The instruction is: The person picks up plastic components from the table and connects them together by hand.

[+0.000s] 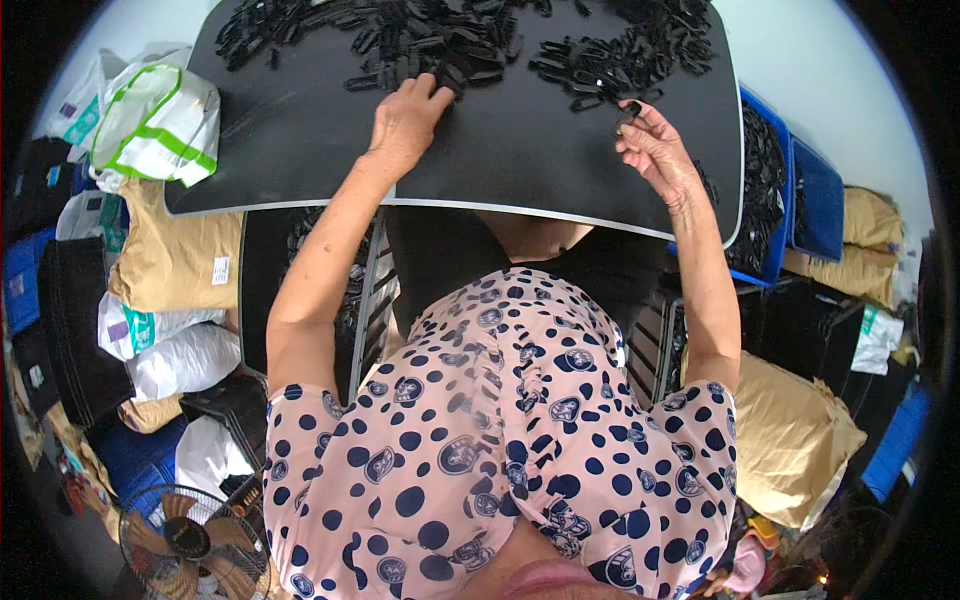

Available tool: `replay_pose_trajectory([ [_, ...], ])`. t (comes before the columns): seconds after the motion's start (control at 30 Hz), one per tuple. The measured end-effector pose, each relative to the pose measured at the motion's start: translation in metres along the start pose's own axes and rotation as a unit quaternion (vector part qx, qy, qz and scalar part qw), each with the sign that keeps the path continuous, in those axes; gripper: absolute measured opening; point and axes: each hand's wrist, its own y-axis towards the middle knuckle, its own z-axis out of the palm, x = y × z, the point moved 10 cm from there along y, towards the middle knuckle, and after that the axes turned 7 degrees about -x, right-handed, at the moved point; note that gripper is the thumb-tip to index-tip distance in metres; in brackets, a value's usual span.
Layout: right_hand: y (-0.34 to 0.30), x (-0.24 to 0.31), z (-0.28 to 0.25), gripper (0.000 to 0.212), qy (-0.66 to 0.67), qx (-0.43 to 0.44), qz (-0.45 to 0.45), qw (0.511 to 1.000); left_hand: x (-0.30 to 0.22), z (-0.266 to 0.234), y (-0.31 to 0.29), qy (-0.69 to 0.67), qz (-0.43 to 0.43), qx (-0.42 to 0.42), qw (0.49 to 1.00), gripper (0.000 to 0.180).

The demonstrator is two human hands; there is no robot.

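Note:
Small, elongated black plastic pieces (425, 45) lie in a loose heap at the far middle of the black table (520, 160). My left hand (402, 125) reaches to the near edge of this heap. Its fingers are bent down and drawn together among the pieces, and what they grip is hidden. At the right, my right hand (655, 155) is raised just in front of a second heap of black pieces (630, 60). Thumb and forefinger pinch one small black plastic piece (628, 112), while the other fingers curl loosely below.
A white and green bag (165, 125) rests on the table's left corner. Blue crates (785, 190) holding black parts stand beyond the right edge. Brown sacks (180, 250) and white bags (185, 360) crowd the left side. A fan (190, 540) stands at the lower left.

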Motion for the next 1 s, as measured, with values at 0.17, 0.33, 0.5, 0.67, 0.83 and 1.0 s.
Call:
replay_pose_trajectory([
  [0.17,-0.015,-0.014,0.022,0.02,0.079,0.032,0.028,0.996,-0.002,-0.011,-0.005,-0.048,-0.015,-0.002,0.999,0.026],
  [0.33,-0.016,-0.024,0.044,0.026,0.156,0.108,0.049,0.981,-0.001,0.002,-0.026,-0.329,-0.275,0.014,0.903,0.03],
  [0.5,-0.025,-0.025,0.07,0.03,0.113,0.105,0.056,0.986,-0.033,0.034,-0.052,-0.716,-0.432,0.035,0.547,0.036],
  [0.67,-0.033,-0.03,0.091,0.027,0.073,0.113,0.061,0.989,-0.073,0.031,-0.057,-0.824,-0.444,0.067,0.345,0.039],
  [0.83,-0.049,-0.017,0.123,0.021,-0.008,0.131,0.016,0.991,-0.077,0.004,-0.052,-0.748,-0.399,0.048,0.529,0.033],
  [1.0,-0.053,-0.014,0.134,0.015,-0.027,0.14,0.007,0.99,-0.071,-0.02,-0.043,-0.608,-0.309,-0.012,0.732,0.022],
])
